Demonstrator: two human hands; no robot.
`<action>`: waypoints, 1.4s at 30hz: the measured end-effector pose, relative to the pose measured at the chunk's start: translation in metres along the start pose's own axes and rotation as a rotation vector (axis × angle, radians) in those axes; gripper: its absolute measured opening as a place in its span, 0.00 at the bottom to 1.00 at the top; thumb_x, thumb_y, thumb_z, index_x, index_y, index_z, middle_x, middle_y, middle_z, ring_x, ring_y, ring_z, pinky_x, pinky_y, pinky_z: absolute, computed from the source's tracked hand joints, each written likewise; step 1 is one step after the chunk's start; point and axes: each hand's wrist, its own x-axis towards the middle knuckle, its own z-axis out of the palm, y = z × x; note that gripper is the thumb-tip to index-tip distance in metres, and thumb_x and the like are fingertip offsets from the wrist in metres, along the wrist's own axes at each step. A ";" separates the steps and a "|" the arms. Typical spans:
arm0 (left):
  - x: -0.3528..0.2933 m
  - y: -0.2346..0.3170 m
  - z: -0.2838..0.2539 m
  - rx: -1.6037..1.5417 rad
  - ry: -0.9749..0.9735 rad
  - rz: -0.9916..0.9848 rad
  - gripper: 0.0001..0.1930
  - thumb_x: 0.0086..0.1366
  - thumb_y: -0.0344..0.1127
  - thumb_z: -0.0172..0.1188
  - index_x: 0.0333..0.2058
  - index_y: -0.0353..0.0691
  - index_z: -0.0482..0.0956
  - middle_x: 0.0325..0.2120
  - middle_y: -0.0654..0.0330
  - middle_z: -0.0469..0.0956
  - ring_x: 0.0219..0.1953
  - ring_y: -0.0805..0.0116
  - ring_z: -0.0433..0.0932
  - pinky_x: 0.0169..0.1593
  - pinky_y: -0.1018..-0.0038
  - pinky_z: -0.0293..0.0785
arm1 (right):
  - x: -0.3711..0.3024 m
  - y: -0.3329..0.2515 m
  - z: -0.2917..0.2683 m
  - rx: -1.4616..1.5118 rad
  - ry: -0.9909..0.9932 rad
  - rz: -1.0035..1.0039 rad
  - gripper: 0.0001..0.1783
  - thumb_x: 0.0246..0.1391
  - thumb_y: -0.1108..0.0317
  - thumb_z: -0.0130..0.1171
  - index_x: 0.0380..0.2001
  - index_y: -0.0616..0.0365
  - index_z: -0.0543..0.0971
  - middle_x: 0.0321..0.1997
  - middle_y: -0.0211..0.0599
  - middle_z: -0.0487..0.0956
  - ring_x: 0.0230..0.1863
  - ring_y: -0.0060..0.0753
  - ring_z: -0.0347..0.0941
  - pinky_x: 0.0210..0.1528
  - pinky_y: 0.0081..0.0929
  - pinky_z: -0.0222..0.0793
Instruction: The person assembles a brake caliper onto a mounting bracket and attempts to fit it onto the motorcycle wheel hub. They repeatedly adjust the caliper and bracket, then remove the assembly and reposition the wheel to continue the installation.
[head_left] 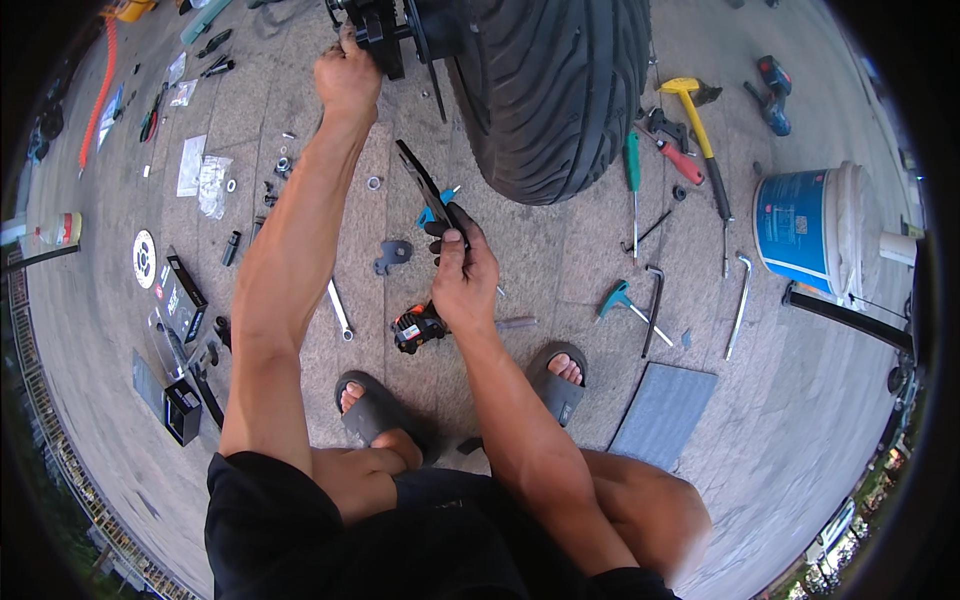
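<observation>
A large black tyre [560, 100] stands at the top middle, with a dark metal assembly [385, 40] at its left side. My left hand [348, 75] reaches up to that assembly with curled fingers; the fingertips and whatever they grip are hidden. Below the tyre, my right hand [465, 275] is closed around a long black tapered tool [422, 175], its narrow end pointing up and left. The tool's exact kind is unclear. On the ground just beyond it lies a blue-handled hex key [432, 214], partly covered. A small dark metal plate [393, 256] rests left of that hand.
A combination wrench [341, 311] and an orange-and-black tape measure [418, 328] lie near my feet. To the right are a yellow hammer [697, 130], a green screwdriver [633, 165], hex keys, a grey mat [663, 415] and a white-and-blue bucket [845, 225]. A brake disc [144, 258] lies left.
</observation>
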 end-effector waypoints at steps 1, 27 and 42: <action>0.003 -0.005 0.002 0.037 0.000 0.022 0.24 0.68 0.47 0.48 0.30 0.27 0.78 0.22 0.42 0.78 0.26 0.52 0.77 0.35 0.63 0.71 | 0.000 -0.001 -0.002 -0.013 -0.009 0.010 0.20 0.60 0.68 0.46 0.52 0.70 0.71 0.37 0.48 0.80 0.36 0.34 0.77 0.41 0.27 0.71; -0.009 0.030 -0.029 -0.664 -0.206 -0.425 0.18 0.69 0.41 0.47 0.48 0.32 0.71 0.38 0.55 0.78 0.36 0.63 0.78 0.38 0.69 0.76 | 0.077 0.055 -0.140 -0.868 -1.045 -0.899 0.26 0.50 0.64 0.56 0.54 0.59 0.72 0.48 0.36 0.78 0.50 0.36 0.70 0.50 0.31 0.69; -0.007 0.064 -0.033 -0.520 -0.302 -0.493 0.19 0.69 0.42 0.47 0.48 0.32 0.71 0.39 0.55 0.78 0.37 0.63 0.78 0.40 0.69 0.76 | 0.054 0.106 -0.150 -0.943 -0.963 -0.620 0.15 0.58 0.65 0.47 0.45 0.53 0.78 0.41 0.34 0.76 0.49 0.36 0.69 0.51 0.35 0.66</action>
